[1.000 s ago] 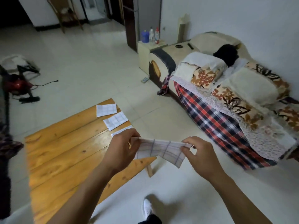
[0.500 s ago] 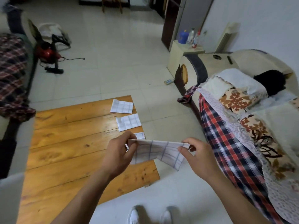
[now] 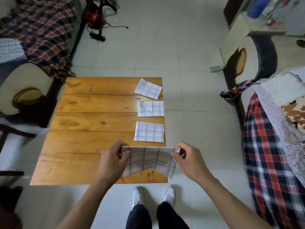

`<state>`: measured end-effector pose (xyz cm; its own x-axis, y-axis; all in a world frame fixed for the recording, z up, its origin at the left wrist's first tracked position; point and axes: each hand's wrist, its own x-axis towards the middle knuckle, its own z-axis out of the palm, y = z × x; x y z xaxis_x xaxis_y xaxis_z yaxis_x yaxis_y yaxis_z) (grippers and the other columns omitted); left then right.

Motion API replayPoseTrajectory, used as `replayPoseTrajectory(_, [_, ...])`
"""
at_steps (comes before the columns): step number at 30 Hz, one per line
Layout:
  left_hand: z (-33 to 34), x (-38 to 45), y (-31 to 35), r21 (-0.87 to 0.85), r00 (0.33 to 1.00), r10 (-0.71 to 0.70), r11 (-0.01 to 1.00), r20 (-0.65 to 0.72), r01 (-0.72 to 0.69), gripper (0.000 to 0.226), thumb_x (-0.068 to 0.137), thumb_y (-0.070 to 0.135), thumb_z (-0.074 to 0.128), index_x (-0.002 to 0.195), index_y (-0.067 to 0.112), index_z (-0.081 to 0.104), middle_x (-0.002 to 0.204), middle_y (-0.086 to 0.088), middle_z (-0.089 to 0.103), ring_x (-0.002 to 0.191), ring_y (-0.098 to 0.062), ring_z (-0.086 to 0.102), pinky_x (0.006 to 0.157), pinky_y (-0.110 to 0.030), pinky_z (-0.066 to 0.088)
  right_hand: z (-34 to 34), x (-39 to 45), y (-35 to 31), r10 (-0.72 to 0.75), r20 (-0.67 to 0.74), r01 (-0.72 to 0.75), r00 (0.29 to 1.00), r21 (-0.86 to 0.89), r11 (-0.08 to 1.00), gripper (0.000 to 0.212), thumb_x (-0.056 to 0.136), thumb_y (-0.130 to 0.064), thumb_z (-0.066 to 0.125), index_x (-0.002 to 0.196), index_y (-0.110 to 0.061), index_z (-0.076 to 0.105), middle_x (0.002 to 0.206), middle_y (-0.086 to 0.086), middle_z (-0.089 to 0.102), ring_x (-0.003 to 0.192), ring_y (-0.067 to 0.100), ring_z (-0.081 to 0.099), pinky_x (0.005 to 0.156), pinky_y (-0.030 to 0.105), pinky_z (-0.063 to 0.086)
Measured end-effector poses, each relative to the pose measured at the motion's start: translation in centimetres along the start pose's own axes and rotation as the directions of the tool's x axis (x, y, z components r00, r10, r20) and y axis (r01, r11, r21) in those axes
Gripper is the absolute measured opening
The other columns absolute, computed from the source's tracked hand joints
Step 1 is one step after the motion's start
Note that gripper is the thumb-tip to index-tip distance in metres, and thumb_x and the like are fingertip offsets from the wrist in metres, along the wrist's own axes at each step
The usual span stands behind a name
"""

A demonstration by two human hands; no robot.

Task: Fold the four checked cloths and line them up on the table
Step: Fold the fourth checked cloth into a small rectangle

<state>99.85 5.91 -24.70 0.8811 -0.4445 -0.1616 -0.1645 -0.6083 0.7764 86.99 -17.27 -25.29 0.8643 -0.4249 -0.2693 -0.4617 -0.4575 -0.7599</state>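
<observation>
While my left hand (image 3: 113,158) pinches one top corner of the fourth checked cloth (image 3: 151,161) and my right hand (image 3: 186,156) pinches the other, the cloth hangs stretched between them above the near right part of the worktop (image 3: 92,123). Its lower edge sags unevenly (a notch shows in the middle), so I judge the fold is not yet square. To do this step well, I would keep the top edge taut, let the layers settle flush, then lay it flat just nearer than the nearest folded cloth (image 3: 149,131), matching its right edge. Beyond that lie the middle folded cloth (image 3: 151,108) and the far folded cloth (image 3: 148,88), the last one slightly turned. Keeping a like gap would hold the line.
</observation>
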Motion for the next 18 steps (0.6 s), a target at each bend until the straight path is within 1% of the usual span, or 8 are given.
replayPoseTrajectory(3, [2.2,0.8,-2.7,0.019,0.995,-0.096,0.995,-0.008,0.096,0.013,0.091,0.017,0.068,0.082,0.024,0.062,0.063,0.002,0.060,0.062,-0.009,0.055,0.049,-0.014,0.039,2.6,1.6,2.8,0.055,0.073,-0.056,0.996,0.008,0.998,0.013,0.092,-0.021,0.064,0.084,-0.027,0.057,0.065,-0.008,0.055,0.057,0.003,0.051,0.053,0.014,0.039])
replayPoseTrajectory(5, [3.6,1.9,-5.1,0.022,0.990,-0.138,0.990,0.002,0.138,0.013,0.091,0.021,0.068,0.081,0.026,0.062,0.062,0.000,0.059,0.057,-0.008,0.051,0.049,-0.017,0.038,4.4,2.6,4.7,0.096,0.124,-0.096,0.988,-0.010,0.995,0.009,0.093,-0.022,0.063,0.089,-0.027,0.057,0.067,-0.010,0.056,0.058,0.000,0.052,0.054,0.013,0.040])
replayPoseTrajectory(7, [5.3,3.5,-7.6,0.033,0.985,-0.171,0.985,0.025,0.170,0.013,0.091,0.022,0.068,0.080,0.026,0.061,0.063,0.002,0.059,0.056,-0.008,0.051,0.050,-0.019,0.038,6.1,3.7,6.7,0.137,0.138,-0.136,0.981,-0.020,0.991,0.011,0.094,-0.023,0.062,0.088,-0.029,0.056,0.068,-0.009,0.056,0.056,0.001,0.051,0.053,0.014,0.041])
replayPoseTrajectory(8, [6.2,4.1,-8.9,0.043,0.981,-0.190,0.981,0.027,0.189,0.013,0.091,0.022,0.067,0.081,0.026,0.060,0.064,0.003,0.061,0.058,-0.008,0.053,0.051,-0.021,0.040,6.9,4.4,7.6,0.150,0.144,-0.147,0.978,-0.030,0.989,0.013,0.094,-0.023,0.062,0.087,-0.031,0.055,0.067,-0.008,0.057,0.056,0.003,0.051,0.053,0.016,0.041])
replayPoseTrajectory(10, [8.0,5.2,-11.0,0.059,0.975,-0.221,0.974,0.035,0.218,0.010,0.092,0.023,0.066,0.083,0.024,0.061,0.068,0.002,0.063,0.064,-0.015,0.059,0.056,-0.031,0.048,8.5,5.6,9.4,0.181,0.150,-0.175,0.972,-0.057,0.983,0.013,0.094,-0.022,0.062,0.089,-0.032,0.055,0.070,-0.007,0.060,0.058,0.005,0.054,0.053,0.017,0.042])
replayPoseTrajectory(13, [10.8,6.8,-13.7,0.079,0.969,-0.243,0.968,0.035,0.240,0.003,0.092,0.022,0.065,0.089,0.021,0.063,0.071,-0.002,0.064,0.069,-0.023,0.060,0.062,-0.040,0.051,10.9,7.6,11.9,0.220,0.132,-0.212,0.966,-0.078,0.974,0.009,0.094,-0.021,0.062,0.093,-0.028,0.058,0.073,-0.010,0.061,0.061,0.000,0.057,0.052,0.012,0.042])
replayPoseTrajectory(16, [13.1,8.4,-16.1,0.104,0.968,-0.249,0.964,0.036,0.244,0.005,0.091,0.019,0.065,0.096,0.018,0.066,0.069,-0.004,0.063,0.066,-0.023,0.059,0.058,-0.036,0.048,13.3,9.4,14.3,0.253,0.100,-0.246,0.962,-0.076,0.966,0.006,0.094,-0.022,0.062,0.099,-0.026,0.060,0.083,-0.013,0.062,0.069,0.002,0.060,0.054,0.008,0.039])
replayPoseTrajectory(18, [14.3,9.4,-17.6,0.115,0.969,-0.248,0.963,0.022,0.244,0.010,0.089,0.018,0.066,0.099,0.017,0.066,0.066,-0.002,0.062,0.063,-0.019,0.058,0.056,-0.030,0.044,14.7,10.2,15.7,0.270,0.075,-0.264,0.960,-0.080,0.961,0.007,0.094,-0.022,0.063,0.100,-0.026,0.060,0.083,-0.012,0.062,0.071,0.004,0.060,0.053,0.008,0.039])
